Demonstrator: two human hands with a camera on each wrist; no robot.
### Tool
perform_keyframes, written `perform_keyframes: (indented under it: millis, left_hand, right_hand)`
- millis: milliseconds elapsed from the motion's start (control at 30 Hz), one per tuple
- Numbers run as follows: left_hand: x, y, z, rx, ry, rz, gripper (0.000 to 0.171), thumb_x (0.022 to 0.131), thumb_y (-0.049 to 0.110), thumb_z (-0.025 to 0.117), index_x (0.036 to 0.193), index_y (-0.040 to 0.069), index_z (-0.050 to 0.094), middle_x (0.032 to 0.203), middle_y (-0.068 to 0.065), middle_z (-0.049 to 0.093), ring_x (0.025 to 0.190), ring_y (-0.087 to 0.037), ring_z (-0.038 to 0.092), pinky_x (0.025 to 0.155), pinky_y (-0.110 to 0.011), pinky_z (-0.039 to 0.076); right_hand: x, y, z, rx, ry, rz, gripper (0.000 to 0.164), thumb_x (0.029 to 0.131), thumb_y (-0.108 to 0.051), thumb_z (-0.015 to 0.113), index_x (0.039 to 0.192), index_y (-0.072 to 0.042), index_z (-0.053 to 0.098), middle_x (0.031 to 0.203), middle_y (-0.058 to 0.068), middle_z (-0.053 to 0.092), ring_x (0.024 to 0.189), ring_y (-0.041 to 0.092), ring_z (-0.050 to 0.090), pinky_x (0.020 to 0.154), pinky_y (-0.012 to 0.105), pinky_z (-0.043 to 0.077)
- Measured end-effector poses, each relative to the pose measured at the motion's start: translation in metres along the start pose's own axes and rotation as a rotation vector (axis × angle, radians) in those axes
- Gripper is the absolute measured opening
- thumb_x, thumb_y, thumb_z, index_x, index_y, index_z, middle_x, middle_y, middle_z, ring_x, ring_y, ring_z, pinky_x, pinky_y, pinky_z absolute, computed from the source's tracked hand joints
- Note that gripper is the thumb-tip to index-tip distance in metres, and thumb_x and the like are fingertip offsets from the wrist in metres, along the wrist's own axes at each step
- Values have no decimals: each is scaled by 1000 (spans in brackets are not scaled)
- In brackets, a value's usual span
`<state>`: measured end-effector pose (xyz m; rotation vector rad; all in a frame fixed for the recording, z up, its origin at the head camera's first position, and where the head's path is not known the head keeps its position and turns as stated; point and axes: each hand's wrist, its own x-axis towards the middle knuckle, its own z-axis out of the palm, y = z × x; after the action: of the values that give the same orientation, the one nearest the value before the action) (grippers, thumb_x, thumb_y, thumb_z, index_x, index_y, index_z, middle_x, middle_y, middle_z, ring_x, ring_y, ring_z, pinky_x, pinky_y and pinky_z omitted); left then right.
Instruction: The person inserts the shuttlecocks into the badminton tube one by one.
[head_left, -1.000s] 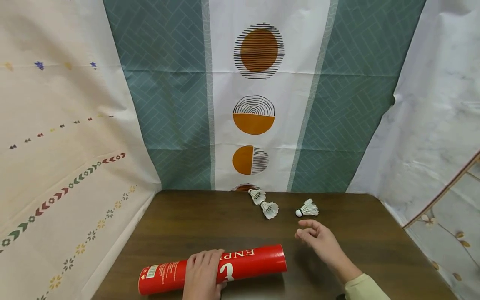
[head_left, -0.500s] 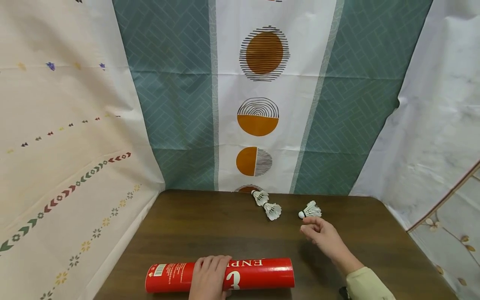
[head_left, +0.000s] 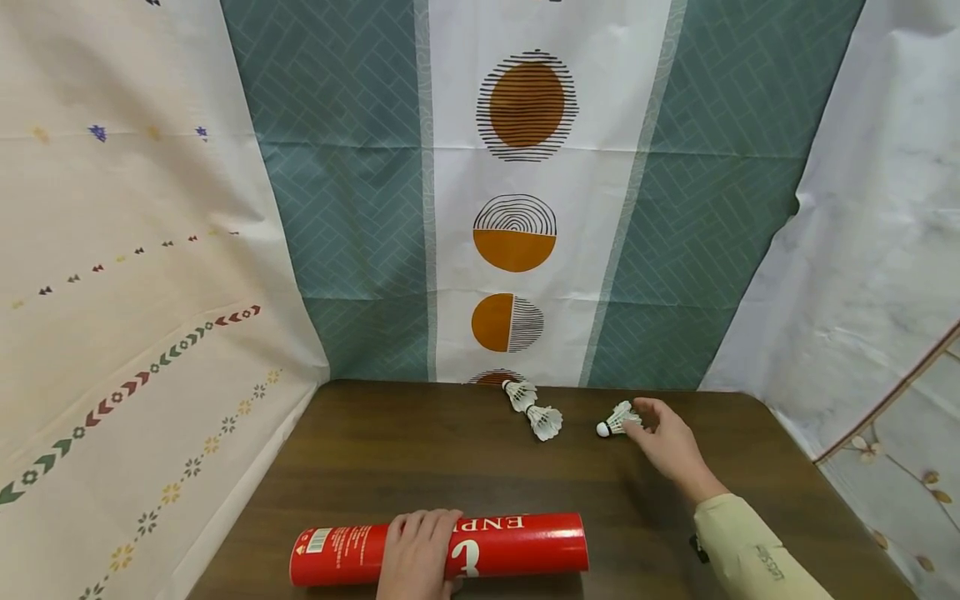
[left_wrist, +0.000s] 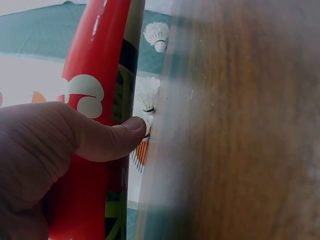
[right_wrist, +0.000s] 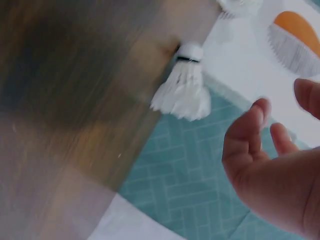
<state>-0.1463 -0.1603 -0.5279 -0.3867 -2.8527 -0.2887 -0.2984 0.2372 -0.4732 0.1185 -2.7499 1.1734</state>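
Observation:
A red shuttlecock tube [head_left: 517, 543] with white lettering lies sideways near the front of the table. My left hand [head_left: 420, 554] grips it around its middle, and the left wrist view shows the thumb [left_wrist: 112, 140] across its side. At the right, a white shuttlecock [head_left: 617, 419] lies with its cork pointing left. Beside its feathers hovers my right hand [head_left: 670, 440], thumb and fingers apart and loosely bent, with nothing between them. In the right wrist view a gap shows between the hand [right_wrist: 272, 170] and that shuttlecock [right_wrist: 186, 85].
Two more shuttlecocks, one farther back [head_left: 519, 394] and one nearer [head_left: 544, 422], lie close together by the back edge of the dark wooden table [head_left: 420, 458]. A patterned curtain [head_left: 360, 250] hangs behind, with light cloth at both sides.
My right hand has moved forward and right, from in front of the shuttlecock to beside its feathers. The tube has been turned more level, with my left hand still gripping it.

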Motion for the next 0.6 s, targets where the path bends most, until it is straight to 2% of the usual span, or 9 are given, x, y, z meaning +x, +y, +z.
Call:
perform_keyframes:
  millis: [100,200,267,367,467,600]
  left_hand:
    - [1,2,-1,1,-17,-3,88,58,41,105,131,18,63,121,-1,73,110,-27,63,97,-57,52]
    - [2,2,-2,-2,-27,-17,87,58,41,105,131,18,63,122,-1,73,110,-27,63,97,-58,52]
    - [2,2,-2,-3,-23,-21,86,58,40,105,131,18,63,121,-1,73,109,-27,63,96,-57,52]
    - [1,2,-2,-3,-12,-24,85,59,40,105,130,18,64,120,0,73,108,-26,63,96,-57,52]
    - [2,2,-4,-7,-16,-32,85,59,39,105,131,18,63,121,-1,73,109,-27,62,96,-57,52]
    - [5,-2,-8,-40,-31,-85,88,59,38,105,133,17,62,123,-3,72,112,-28,61,99,-61,51]
  right_hand:
    - [13,12,-1,-87,7,-9,55,106,-26,67,151,0,51,151,31,56,115,43,67,91,54,57]
    - [28,20,2,-115,-47,-20,50,107,-23,65,149,1,54,149,31,57,119,45,65,94,58,55]
    - [35,23,7,-95,-104,-10,43,107,-20,63,144,2,58,143,30,62,116,43,66,94,55,56]
    - [40,24,16,-97,-141,0,32,106,-16,64,130,4,68,126,26,71,103,32,67,85,44,56]
    - [32,20,21,-104,-133,16,24,104,-14,67,121,3,74,116,21,75,91,23,64,76,34,53]
    - [2,1,12,-31,-127,27,19,102,-16,72,116,-4,77,109,11,77,85,17,61,69,28,51]
